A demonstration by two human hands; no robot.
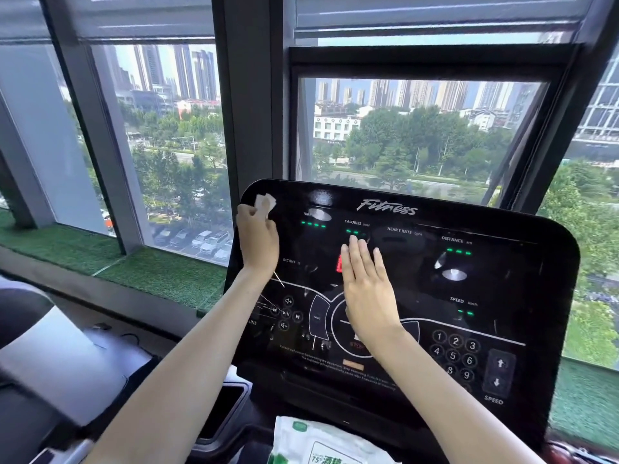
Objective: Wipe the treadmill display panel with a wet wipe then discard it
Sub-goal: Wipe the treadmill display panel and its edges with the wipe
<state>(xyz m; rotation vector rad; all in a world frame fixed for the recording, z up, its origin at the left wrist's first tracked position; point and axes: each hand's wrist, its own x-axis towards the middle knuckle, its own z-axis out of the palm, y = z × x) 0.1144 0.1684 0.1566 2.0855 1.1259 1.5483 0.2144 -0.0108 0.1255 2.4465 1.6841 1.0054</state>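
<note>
The black glossy treadmill display panel [502, 272] fills the centre and right, with green readouts and a number pad. My left hand [257, 239] grips a small crumpled white wet wipe [265, 203] and presses it against the panel's upper left corner. My right hand [366, 289] lies flat on the middle of the panel, fingers together and pointing up, holding nothing.
A white and green wet wipe pack [318, 443] lies on the console tray below the panel. Large windows stand right behind the panel. A green artificial turf ledge [134, 266] runs along the left. A grey and black machine part [50, 356] sits at lower left.
</note>
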